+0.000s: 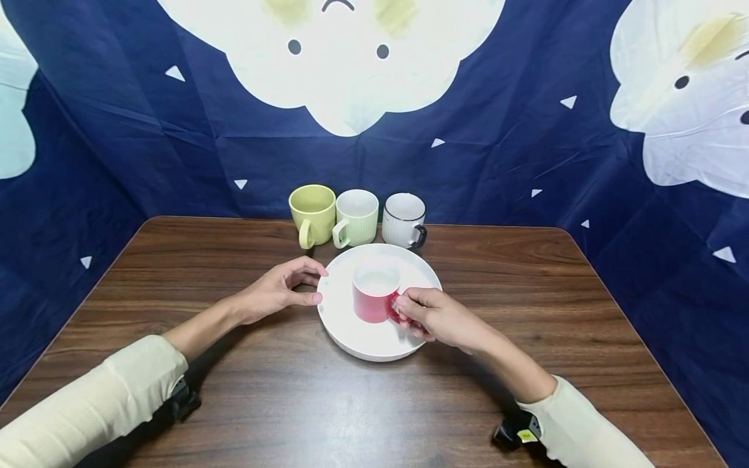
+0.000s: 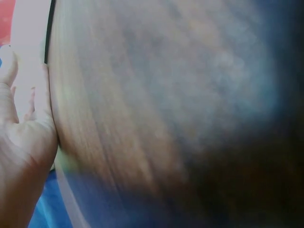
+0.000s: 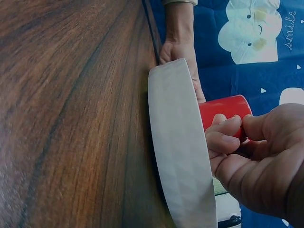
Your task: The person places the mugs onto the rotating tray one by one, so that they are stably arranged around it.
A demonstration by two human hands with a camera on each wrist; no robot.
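A red mug [image 1: 371, 308] with a white inside stands upright on a round white plate [image 1: 374, 348] with a raised rim. My right hand [image 1: 439, 316] pinches the mug's handle between thumb and curled fingers; the right wrist view shows the same grip on the red mug [image 3: 223, 108]. At the plate's left rim, my left hand [image 1: 282, 289] rests with thumb and fingers spread and loosely bent, the fingertips at the edge. In the left wrist view that hand [image 2: 26, 137] lies beside the plate's pale side [image 2: 31, 28].
Behind the plate stand a yellow-green mug [image 1: 316, 214], a pale green mug [image 1: 358, 224] and a white mug [image 1: 400, 227] with a black handle, side by side at the back edge of the wooden table [image 1: 257, 390]. A dark blue cloth [image 1: 497, 169] with cloud faces hangs behind.
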